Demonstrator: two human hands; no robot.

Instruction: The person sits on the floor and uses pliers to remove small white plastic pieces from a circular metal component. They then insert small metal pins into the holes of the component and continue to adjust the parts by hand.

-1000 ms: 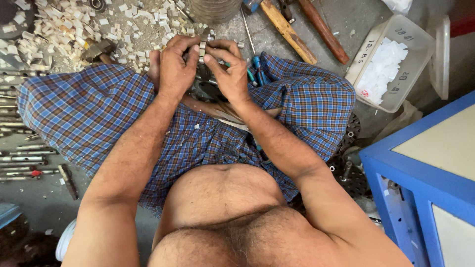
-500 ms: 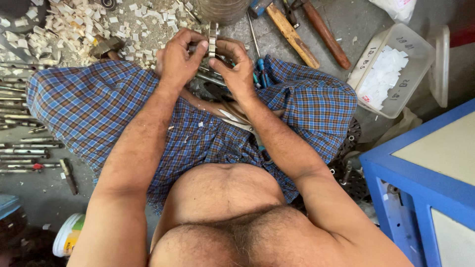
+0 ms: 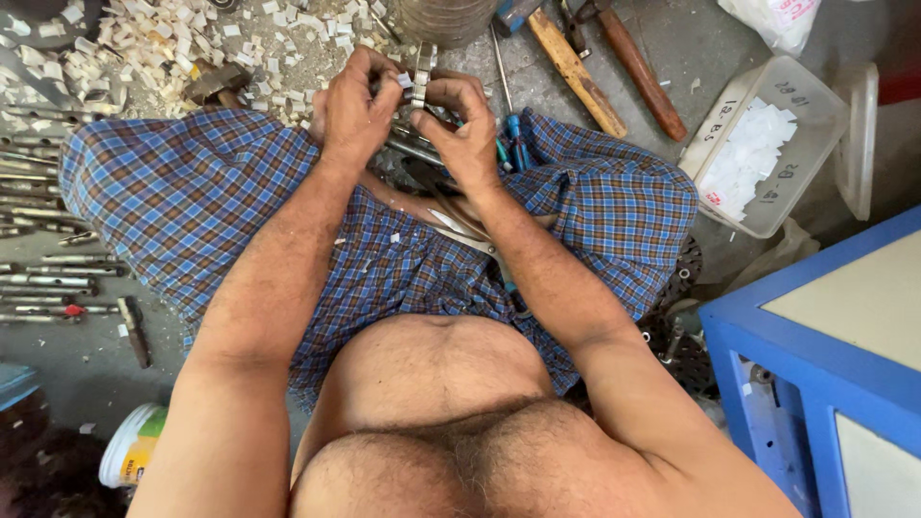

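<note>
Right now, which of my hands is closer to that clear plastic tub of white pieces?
Right. Your right hand grips the metal part at centre, with the clear tub off to its right. Your left hand sits on the far side, further away.

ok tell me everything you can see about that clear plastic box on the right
The clear plastic box is a see-through rectangular tub sitting on the grey floor, turned at an angle, above the blue cabinet. It is open and partly filled with small white pieces. Handwritten marks show on its walls. Its lid leans beside it. Neither hand touches it.
</note>
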